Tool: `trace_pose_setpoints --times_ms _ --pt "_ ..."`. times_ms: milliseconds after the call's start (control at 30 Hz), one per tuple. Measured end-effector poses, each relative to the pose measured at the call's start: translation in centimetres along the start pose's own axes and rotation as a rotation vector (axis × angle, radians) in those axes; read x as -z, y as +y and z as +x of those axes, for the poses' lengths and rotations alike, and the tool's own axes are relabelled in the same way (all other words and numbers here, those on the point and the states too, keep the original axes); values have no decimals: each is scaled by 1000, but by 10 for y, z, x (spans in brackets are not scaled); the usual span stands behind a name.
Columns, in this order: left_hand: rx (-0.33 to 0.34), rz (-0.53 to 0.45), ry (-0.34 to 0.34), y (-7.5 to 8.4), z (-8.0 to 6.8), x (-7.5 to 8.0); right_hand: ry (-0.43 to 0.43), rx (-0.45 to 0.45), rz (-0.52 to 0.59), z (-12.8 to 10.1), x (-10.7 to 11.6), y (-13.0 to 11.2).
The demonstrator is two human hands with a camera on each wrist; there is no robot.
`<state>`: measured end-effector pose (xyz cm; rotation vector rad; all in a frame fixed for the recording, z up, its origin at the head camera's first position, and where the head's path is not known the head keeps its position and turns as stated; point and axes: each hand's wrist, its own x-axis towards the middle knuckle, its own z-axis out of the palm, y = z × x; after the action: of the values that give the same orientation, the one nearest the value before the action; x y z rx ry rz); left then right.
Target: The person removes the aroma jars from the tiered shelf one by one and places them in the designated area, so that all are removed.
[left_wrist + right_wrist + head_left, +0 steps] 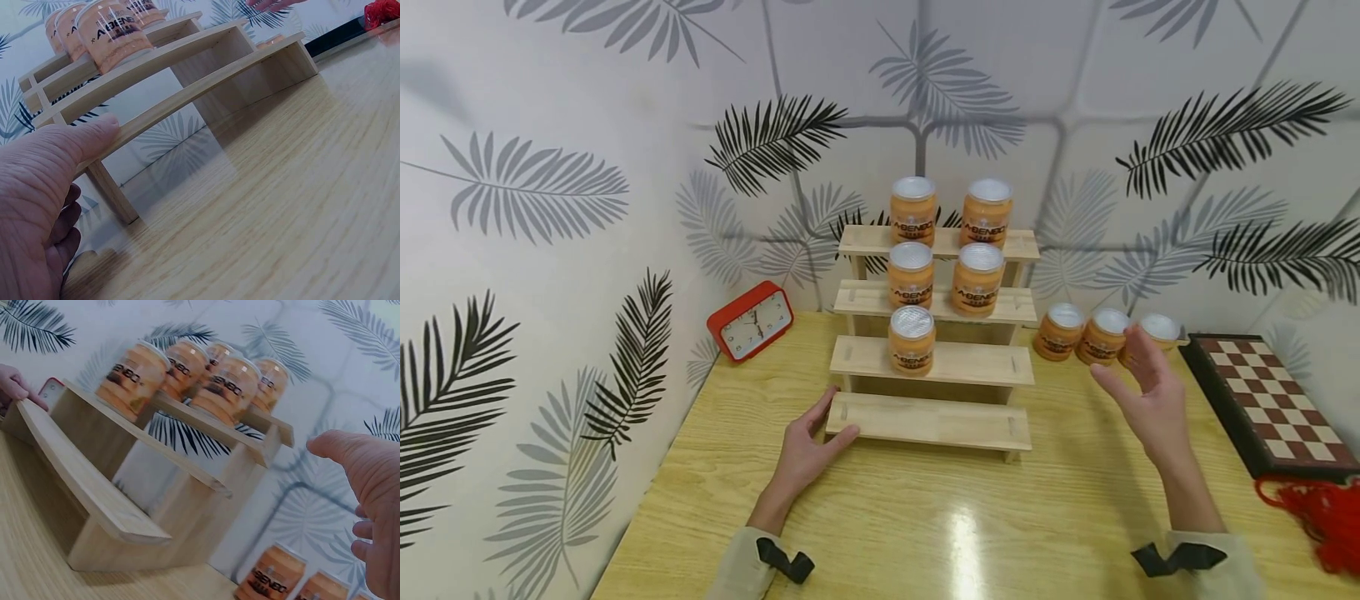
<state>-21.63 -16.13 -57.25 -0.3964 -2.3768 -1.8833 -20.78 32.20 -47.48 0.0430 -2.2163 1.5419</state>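
A stepped wooden rack point(925, 421) with tiers rising to the back stands on the table. Orange cans with silvery lids sit on it: two on the top tier, such as one can point(912, 212), two on the second, and a single can point(912, 342) on the third. The lowest tier bears none. My left hand point(808, 446) grips that tier's left end, thumb point(94, 134) along its edge and fingers lower down. My right hand point(1153, 400) is raised with fingers apart, holding nothing, in front of three more cans, including a left one point(1059, 332), right of the rack.
A red alarm clock point(750, 322) stands on the table left of the rack. At the far right lies a checkered game board point(1277, 400) with a dark frame, and a red tassel point(1326, 517) in front of it. A leaf-patterned wall point(647, 167) closes off the back and left.
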Motion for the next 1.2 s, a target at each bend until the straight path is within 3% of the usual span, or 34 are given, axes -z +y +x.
trace_pose_setpoints --times_ms 600,1200 --pt "33 11 -4 -3 1 1 -193 135 70 -19 -52 -35" --pt "19 16 -6 -4 0 2 -352 208 111 -15 -101 -51"
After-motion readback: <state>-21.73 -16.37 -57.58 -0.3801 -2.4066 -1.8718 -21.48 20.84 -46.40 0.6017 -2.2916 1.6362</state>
